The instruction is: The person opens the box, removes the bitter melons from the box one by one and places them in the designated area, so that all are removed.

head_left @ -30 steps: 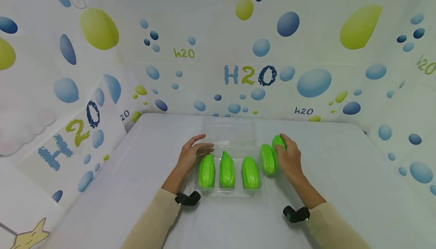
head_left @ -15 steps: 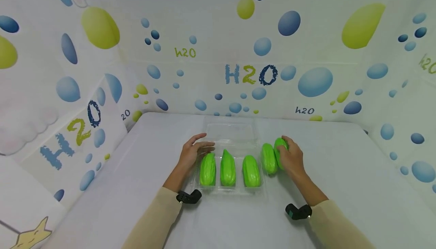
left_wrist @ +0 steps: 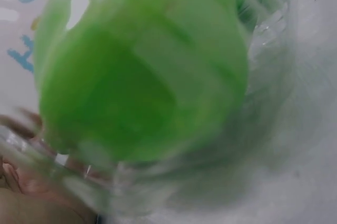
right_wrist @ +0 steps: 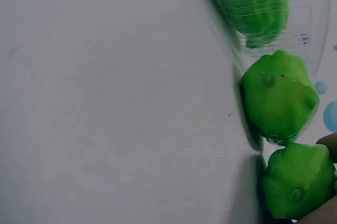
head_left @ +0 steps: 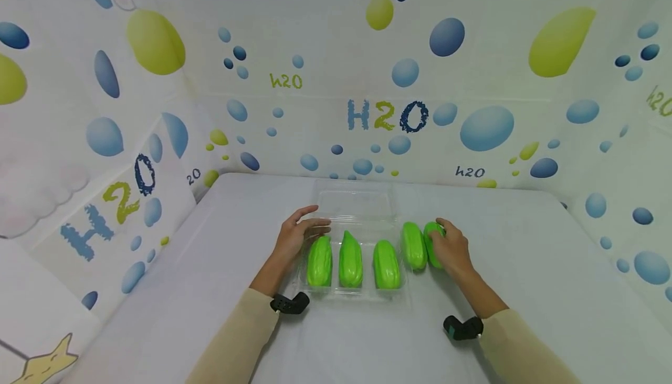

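Note:
My right hand [head_left: 452,250] grips a bright green, ridged toy vegetable [head_left: 433,245], its thumb on the near side. That piece stands right beside a matching green vegetable [head_left: 413,246]; in the right wrist view the rounded end of the held vegetable [right_wrist: 297,182] meets its neighbour [right_wrist: 279,97]. To their left lies a clear plastic box [head_left: 362,296] with three more green vegetables [head_left: 350,261] in a row. My left hand [head_left: 294,237] rests at the box's far left corner, fingers extended over the leftmost vegetable [head_left: 319,262]. In the left wrist view, that vegetable [left_wrist: 142,77] fills much of the frame.
The box's clear lid [head_left: 354,203] lies folded back behind it. A white cloth [head_left: 525,255] covers the table, with patterned walls [head_left: 336,51] at the back and sides. A black wrist camera [head_left: 463,328] sits on each wrist.
My right hand has moved slightly toward me and to the right, bringing the held vegetable down alongside its neighbour. The left hand has stayed at the box corner.

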Available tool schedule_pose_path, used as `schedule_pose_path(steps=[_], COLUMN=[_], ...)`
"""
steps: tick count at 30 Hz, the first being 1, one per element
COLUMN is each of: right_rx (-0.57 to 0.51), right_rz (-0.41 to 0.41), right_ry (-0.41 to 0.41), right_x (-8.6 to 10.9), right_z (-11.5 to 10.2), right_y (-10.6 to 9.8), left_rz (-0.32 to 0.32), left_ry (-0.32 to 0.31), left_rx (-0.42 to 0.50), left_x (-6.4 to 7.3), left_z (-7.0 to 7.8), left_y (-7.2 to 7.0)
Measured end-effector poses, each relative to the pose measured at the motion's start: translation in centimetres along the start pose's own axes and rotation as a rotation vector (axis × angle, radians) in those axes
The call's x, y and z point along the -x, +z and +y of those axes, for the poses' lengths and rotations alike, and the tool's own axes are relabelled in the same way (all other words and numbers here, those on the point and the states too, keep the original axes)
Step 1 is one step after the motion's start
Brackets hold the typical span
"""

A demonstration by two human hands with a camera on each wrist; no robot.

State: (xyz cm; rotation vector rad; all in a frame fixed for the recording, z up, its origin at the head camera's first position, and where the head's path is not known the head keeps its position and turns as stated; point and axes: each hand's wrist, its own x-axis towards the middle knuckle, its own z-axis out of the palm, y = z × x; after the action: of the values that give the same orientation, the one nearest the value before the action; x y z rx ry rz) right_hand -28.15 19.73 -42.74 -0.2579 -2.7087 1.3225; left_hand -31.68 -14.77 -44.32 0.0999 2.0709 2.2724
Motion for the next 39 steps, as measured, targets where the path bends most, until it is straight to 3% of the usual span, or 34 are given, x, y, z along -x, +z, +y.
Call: schedule_pose_path(steps=[19, 39], right_rx=[0.027, -0.013], right_rz=[-0.013, 0.021], right_ry=[0.032, 0.061], right_x=[-0.22, -0.4], right_z=[-0.16, -0.33], right_y=[-0.2, -0.42], left_rz=[-0.02, 0.01], left_ry=[0.01, -0.012], left_rx=[-0.013, -0.005], left_x=[-0.09, -0.05], left_z=[-0.08, -0.17], left_y=[-0.15, -0.05])
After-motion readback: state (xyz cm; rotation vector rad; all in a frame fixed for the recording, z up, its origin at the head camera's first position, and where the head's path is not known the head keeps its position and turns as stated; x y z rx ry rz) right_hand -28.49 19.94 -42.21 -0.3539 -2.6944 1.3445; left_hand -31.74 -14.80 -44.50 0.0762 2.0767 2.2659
